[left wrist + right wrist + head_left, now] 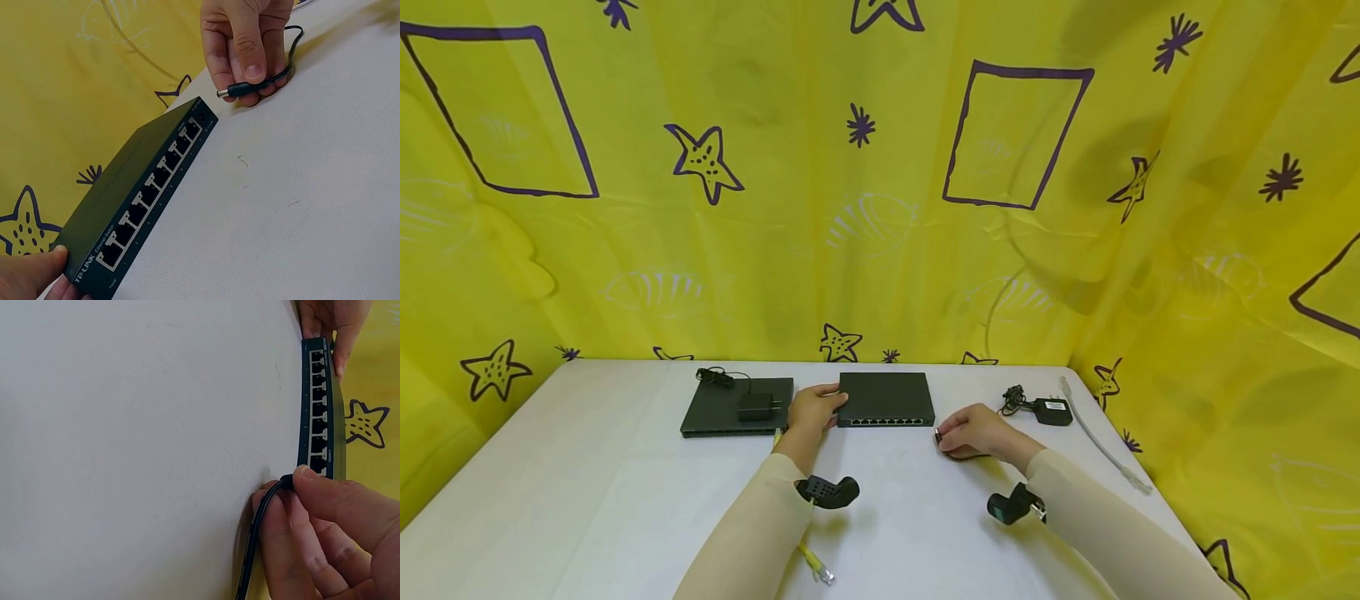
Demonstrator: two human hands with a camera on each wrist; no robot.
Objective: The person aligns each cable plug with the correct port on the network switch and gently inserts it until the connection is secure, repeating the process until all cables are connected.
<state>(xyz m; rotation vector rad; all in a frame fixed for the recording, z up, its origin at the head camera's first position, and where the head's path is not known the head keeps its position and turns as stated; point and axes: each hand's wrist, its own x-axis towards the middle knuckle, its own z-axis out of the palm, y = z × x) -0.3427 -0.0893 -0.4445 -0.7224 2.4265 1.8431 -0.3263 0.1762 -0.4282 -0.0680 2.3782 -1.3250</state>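
A dark Ethernet switch (886, 398) sits at the back middle of the table, its row of ports (150, 190) facing the person. My left hand (812, 412) grips its left end, thumb on top and fingers beneath, as the left wrist view shows. Just off the switch's right front corner, my right hand (977, 431) pinches a black barrel power plug (240, 89) between thumb and fingers. The plug's metal tip points toward the small round power socket (202, 117), apart from it. Its black cord (253, 540) trails back past the right hand.
Left of the hands lies a second dark switch (700, 412) with a black power adapter (755, 407) on it. A yellow network cable (808, 557) runs under the left forearm. At right are another adapter (1052, 411) and a grey cable (1101, 446). Yellow curtain (775, 250) borders the table.
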